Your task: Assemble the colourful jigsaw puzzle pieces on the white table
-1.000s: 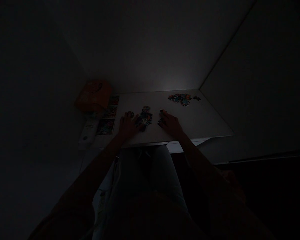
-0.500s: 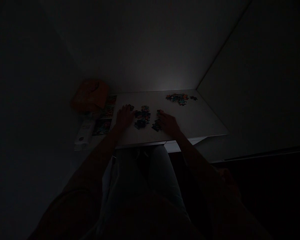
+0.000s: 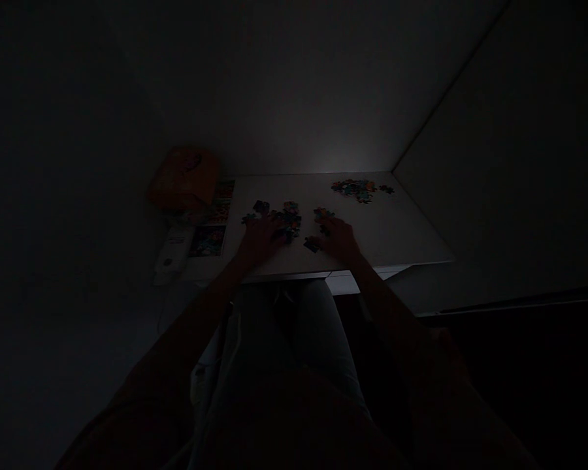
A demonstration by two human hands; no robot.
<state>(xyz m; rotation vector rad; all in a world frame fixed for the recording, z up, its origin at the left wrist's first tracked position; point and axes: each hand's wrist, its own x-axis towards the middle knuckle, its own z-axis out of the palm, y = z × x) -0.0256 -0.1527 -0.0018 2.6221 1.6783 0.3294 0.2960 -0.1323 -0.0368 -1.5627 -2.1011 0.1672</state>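
Note:
The scene is very dark. My left hand (image 3: 259, 240) lies over the left part of a joined cluster of jigsaw puzzle pieces (image 3: 292, 222), its fingers spread and covering some of them. Beyond its fingertips are a loose dark puzzle piece (image 3: 261, 206) and another at its left. My right hand (image 3: 340, 239) rests on a smaller group of pieces to the right, thumb and fingers apart. An orange-tinted piece (image 3: 323, 213) shows above its fingers and a dark piece (image 3: 311, 245) beside its thumb. What lies under both palms is hidden.
A pile of loose puzzle pieces (image 3: 355, 189) lies at the back right of the white table (image 3: 396, 228). At the left are an orange bag (image 3: 183, 179), a colourful picture sheet (image 3: 208, 241) and a white box (image 3: 172, 251). Walls stand behind and at the right.
My left hand has moved right and nearer, onto the puzzle cluster, uncovering loose pieces at the left. My right hand has shifted slightly. The view has also shifted a little.

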